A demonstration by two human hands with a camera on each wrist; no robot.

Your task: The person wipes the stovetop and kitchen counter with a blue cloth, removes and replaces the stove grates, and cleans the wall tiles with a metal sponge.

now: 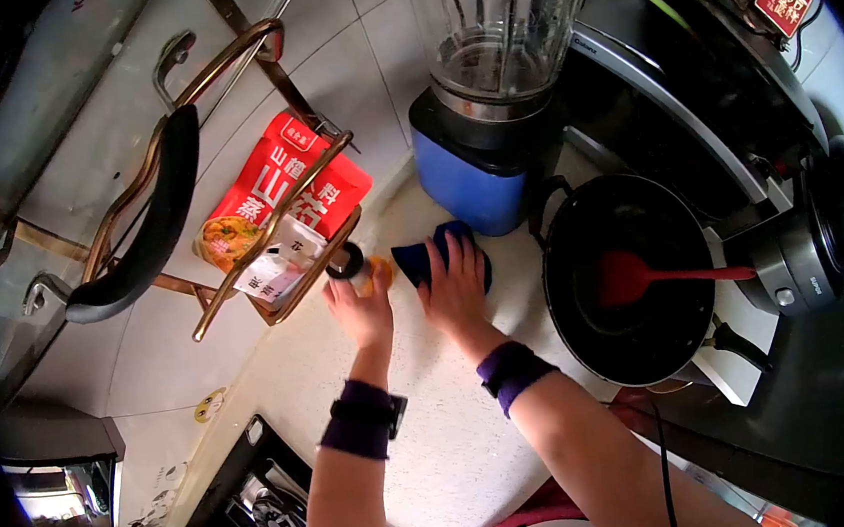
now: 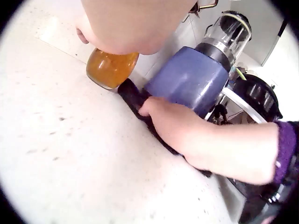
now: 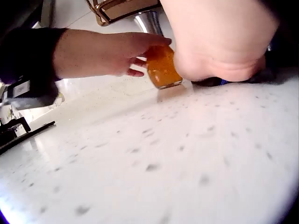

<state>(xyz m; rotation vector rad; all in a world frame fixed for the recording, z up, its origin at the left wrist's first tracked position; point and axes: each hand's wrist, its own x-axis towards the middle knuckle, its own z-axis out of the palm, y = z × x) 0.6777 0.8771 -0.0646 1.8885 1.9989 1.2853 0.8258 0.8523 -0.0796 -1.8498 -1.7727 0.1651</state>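
Observation:
My left hand (image 1: 361, 316) grips a small glass jar (image 3: 161, 69) of orange contents, its fingers and thumb round the side. In the head view the jar's dark top shows beside the rack. The jar leans in the right wrist view, its base close over the pale speckled counter (image 1: 434, 403). My right hand (image 1: 456, 289) lies over a dark blue cloth (image 1: 410, 264), fingers extended and spread, pressing it on the counter just right of the jar. Part of the cloth is hidden beneath that hand.
Behind the cloth stands a blue-based blender (image 1: 474, 174). A wok (image 1: 634, 335) with a red spatula (image 1: 629, 278) sits to the right. A wall rack (image 1: 283, 220) holds a red food packet (image 1: 319, 177). Nearer on the left is a gas hob (image 1: 263, 508).

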